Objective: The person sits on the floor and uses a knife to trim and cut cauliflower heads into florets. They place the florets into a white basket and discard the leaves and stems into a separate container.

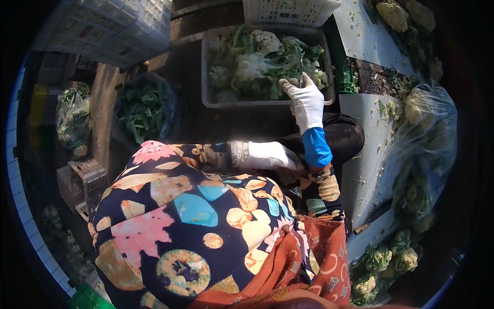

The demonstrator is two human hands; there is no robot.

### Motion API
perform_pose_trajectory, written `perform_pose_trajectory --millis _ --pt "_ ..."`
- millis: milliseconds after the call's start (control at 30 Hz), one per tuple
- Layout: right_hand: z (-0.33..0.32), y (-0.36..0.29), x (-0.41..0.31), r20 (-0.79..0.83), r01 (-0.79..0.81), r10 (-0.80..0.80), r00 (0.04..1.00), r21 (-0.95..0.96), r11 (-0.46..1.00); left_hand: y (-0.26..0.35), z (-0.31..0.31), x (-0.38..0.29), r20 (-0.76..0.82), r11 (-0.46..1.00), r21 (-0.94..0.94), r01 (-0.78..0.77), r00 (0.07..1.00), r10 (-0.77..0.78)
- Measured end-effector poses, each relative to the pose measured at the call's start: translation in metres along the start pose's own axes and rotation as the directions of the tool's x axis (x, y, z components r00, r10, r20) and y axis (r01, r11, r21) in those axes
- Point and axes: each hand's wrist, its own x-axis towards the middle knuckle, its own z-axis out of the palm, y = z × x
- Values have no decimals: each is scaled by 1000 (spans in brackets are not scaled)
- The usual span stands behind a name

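My right hand (307, 102), in a white glove with a blue cuff, reaches over the near right side of a pale plastic crate (266, 104). Its fingers close around a thin, narrow tool (301, 67) that looks like a knife seen edge-on. Beneath it in the crate lie cut cauliflower pieces (251, 65) and green leaves, with a cauliflower head (266, 41) toward the back. My left hand (268, 156), also white-gloved, lies low across my lap, left of the right forearm. Its fingers are in shadow, so whether they hold anything is hidden.
White boards (362, 154) with cauliflower crumbs run along the right, bearing a wooden-handled knife (362, 228) and plastic-wrapped cauliflowers (428, 116). Stacked white crates (112, 31) stand upper left. A bag of leaves (142, 108) and bagged cauliflowers (74, 119) are at left.
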Motion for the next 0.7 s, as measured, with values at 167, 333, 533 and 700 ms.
perform_pose_trajectory --millis 167,333,533,700 --pt "-71 8 -17 -160 162 -109 981 375 913 -19 -146 -91 -822 920 -332 -208 542 -174" --pt "-110 29 -30 -347 157 75 935 593 790 31 -266 -22 -938 962 249 -115 219 269" --pt "-101 40 -34 -246 69 86 966 558 827 27 -303 43 -954 914 293 280 141 263" --pt "-102 43 -32 -259 52 100 961 523 851 -12 -284 47 -979 775 203 599 112 169"
